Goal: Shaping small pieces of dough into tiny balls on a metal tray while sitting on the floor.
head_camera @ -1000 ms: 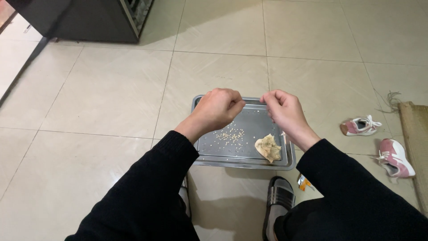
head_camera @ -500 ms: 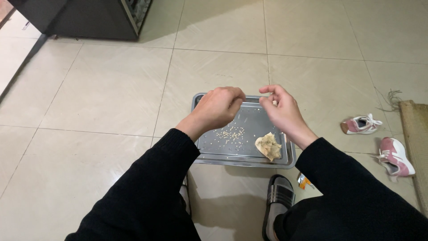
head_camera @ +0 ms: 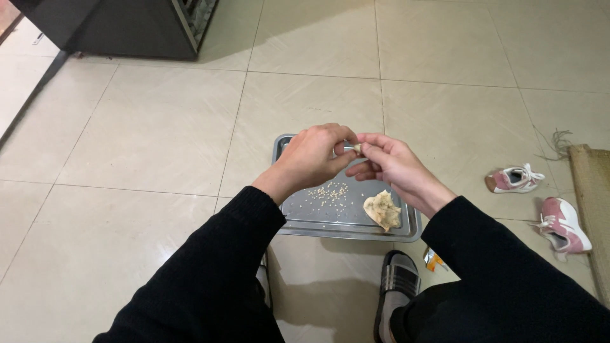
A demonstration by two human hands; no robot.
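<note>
Both hands meet above the far half of a metal tray (head_camera: 286,223) that lies on the tiled floor (head_camera: 152,146). The left hand (head_camera: 312,155) is curled, thumb and forefingers closed on a small pale piece (head_camera: 358,148); the right hand (head_camera: 389,166) pinches the same piece from the other side, its other fingers loosely bent beneath. The piece is too small to tell what it is, perhaps a clove or a pod. It sits in the air between the fingertips, over the tray.

On the tray, a scatter of small pale grains (head_camera: 329,193) lies near the middle, and a heap of papery husks (head_camera: 382,209) rests at the near right corner. Judging by these, the step in hand looks like peeling or shelling the piece between the fingertips. The next move would seem to call for a fine pull of the two pinches apart, kept over the tray so that what drops lands inside its rim.

A striped slipper (head_camera: 397,284) shows just near the tray. Two pink shoes (head_camera: 540,202) lie well apart at the right, beside a mat (head_camera: 592,190). A dark cabinet (head_camera: 127,25) stands far left.
</note>
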